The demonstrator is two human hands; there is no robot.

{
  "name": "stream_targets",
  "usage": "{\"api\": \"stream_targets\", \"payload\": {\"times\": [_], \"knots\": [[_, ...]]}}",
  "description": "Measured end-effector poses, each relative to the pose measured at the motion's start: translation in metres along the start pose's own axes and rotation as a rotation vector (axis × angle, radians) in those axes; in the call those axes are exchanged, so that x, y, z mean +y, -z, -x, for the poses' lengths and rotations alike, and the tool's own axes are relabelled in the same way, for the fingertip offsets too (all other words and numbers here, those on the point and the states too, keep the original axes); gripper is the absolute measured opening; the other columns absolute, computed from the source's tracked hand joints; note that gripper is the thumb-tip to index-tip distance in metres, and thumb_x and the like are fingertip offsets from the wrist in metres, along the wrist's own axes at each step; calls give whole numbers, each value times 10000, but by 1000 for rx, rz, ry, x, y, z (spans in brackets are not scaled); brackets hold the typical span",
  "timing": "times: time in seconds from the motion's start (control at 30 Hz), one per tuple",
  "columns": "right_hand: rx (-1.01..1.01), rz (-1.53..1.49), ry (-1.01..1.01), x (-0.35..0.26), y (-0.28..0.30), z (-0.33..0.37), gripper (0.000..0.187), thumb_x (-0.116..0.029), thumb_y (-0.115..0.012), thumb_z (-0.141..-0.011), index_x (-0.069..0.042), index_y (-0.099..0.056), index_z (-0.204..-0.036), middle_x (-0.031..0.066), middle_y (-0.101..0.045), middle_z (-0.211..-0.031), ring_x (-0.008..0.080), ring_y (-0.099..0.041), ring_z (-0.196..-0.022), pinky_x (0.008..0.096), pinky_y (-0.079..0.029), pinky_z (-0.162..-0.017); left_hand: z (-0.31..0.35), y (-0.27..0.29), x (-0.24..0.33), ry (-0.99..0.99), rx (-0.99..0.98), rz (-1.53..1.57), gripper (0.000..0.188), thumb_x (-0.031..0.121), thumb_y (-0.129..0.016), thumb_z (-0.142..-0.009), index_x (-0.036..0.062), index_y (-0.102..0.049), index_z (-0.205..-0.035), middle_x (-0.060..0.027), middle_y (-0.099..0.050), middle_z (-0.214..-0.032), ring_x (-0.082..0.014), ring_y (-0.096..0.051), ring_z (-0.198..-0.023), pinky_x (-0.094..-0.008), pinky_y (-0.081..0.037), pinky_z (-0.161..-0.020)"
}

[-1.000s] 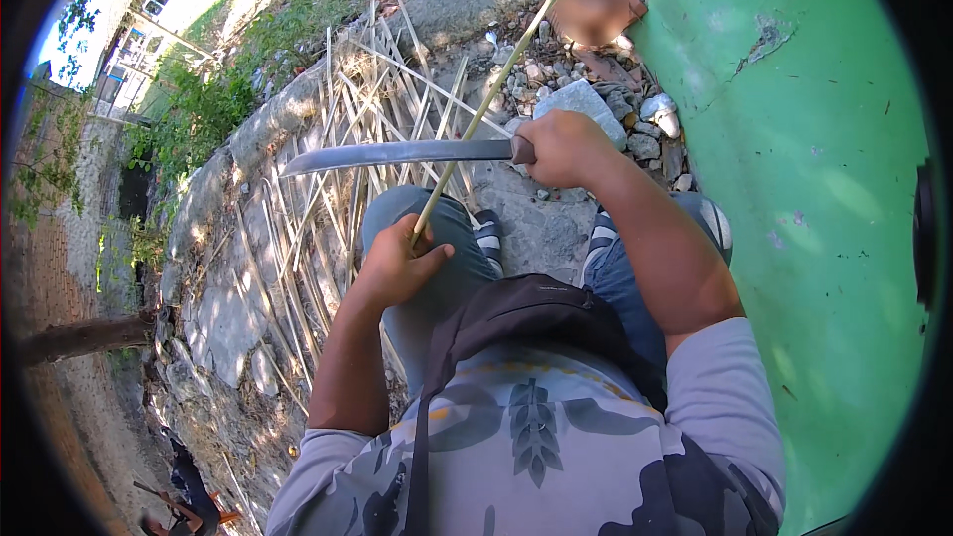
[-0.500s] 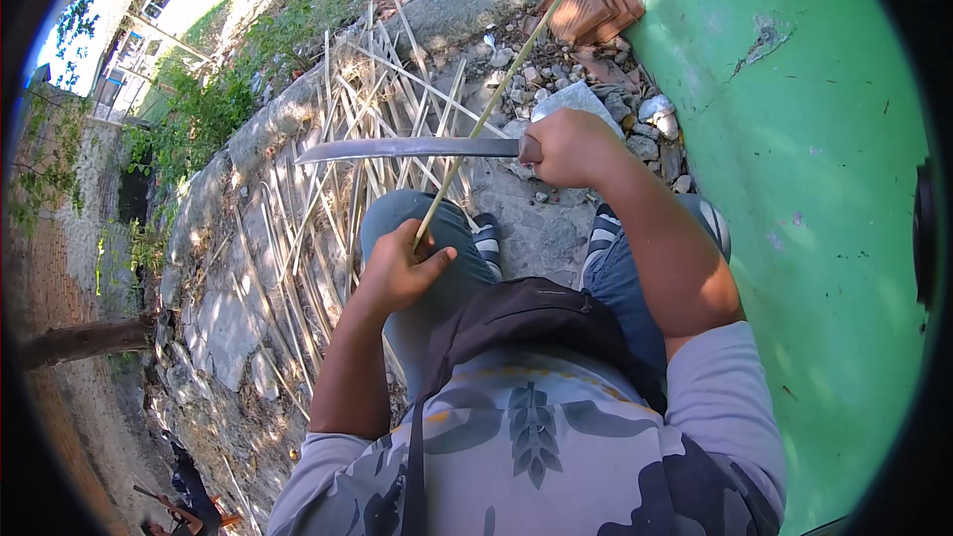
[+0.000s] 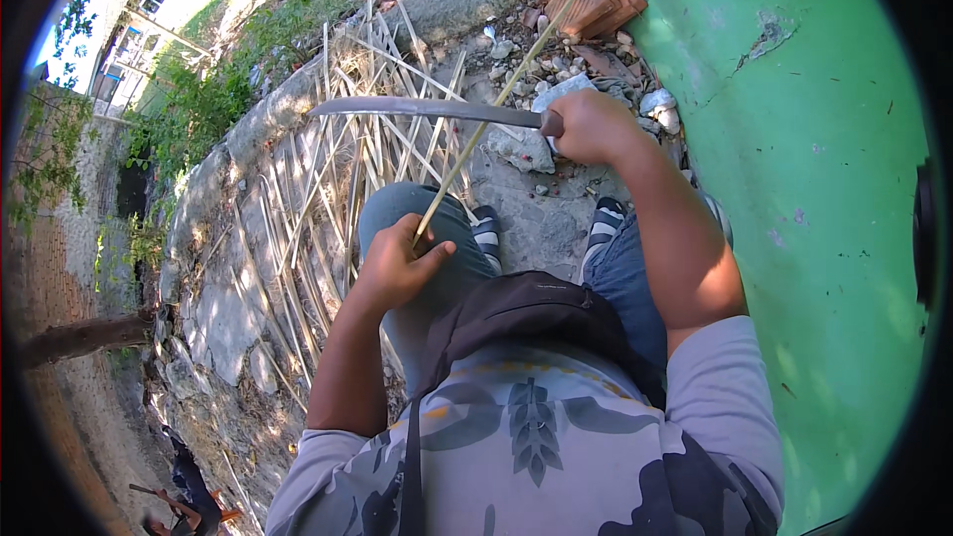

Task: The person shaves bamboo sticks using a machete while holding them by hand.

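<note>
My right hand is closed round the handle of a machete, whose long, slightly curved blade points left. In my left hand, above my left knee, is the near end of a long, thin bamboo strip. The strip slants up and away to the right, passing the blade near its handle end. Whether blade and strip touch I cannot tell. Many similar pale strips lie in a crisscross heap on the ground beyond my left knee.
Broken stones and stacked orange roof tiles lie ahead, beside a green wall on my right. A low stone ledge runs along the far left side. Another person is at the lower left.
My right hand has moved the machete forward and slightly right, farther along the bamboo strip. The strip's far end has swung a little right. My left hand has barely moved.
</note>
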State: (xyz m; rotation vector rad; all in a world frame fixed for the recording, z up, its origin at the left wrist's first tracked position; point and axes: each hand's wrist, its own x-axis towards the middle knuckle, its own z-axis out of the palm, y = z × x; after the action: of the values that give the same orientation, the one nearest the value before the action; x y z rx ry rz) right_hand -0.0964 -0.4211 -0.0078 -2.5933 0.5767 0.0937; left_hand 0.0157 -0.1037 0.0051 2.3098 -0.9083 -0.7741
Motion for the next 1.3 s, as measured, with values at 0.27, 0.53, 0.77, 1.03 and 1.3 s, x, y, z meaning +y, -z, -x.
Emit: {"api": "stream_targets", "payload": {"times": [0.27, 0.53, 0.77, 1.03, 1.3], "knots": [[112, -177, 8, 29, -20, -25, 235, -154, -701, -780, -74, -745, -996, 172, -739, -977, 348, -705, -942, 433, -544, -840, -7, -3, -12, -1, -33, 77, 360, 269, -823, -886, 51, -538, -913, 8, -519, -715, -89, -460, -676, -290, -399, -588], [-92, -94, -19, 7, -18, -20, 271, -163, -683, -787, -180, -762, -1046, 95, -755, -1021, 308, -710, -1001, 402, -558, -881, -10, 10, -13, 0, -190, 239, 423, 276, -875, -819, 69, -524, -935, 25, -493, -729, -91, -454, -687, -285, -389, -593], [99, -288, 158, 7, -53, -28, 192, -240, -747, -828, -72, -688, -900, 157, -718, -875, 360, -691, -843, 439, -536, -768, -12, 5, -27, 32, -125, 322, 429, 258, -882, -815, 83, -511, -937, 38, -481, -757, -89, -447, -704, -278, -391, -612], [83, -104, 116, 14, -43, -26, 146, -209, -729, -821, -77, -686, -867, 161, -702, -812, 368, -686, -806, 451, -535, -736, -19, 7, -17, 4, -184, 131, 397, 203, -869, -813, 86, -508, -931, 35, -495, -749, -87, -461, -691, -287, -406, -599], [125, -138, 224, -23, -42, -12, 131, -206, -678, -820, -83, -694, -861, 174, -702, -813, 385, -688, -813, 481, -537, -739, -13, 4, -23, 83, -126, 233, 393, 186, -863, -810, 77, -505, -931, -1, -524, -760, -102, -475, -692, -296, -414, -595]]}}
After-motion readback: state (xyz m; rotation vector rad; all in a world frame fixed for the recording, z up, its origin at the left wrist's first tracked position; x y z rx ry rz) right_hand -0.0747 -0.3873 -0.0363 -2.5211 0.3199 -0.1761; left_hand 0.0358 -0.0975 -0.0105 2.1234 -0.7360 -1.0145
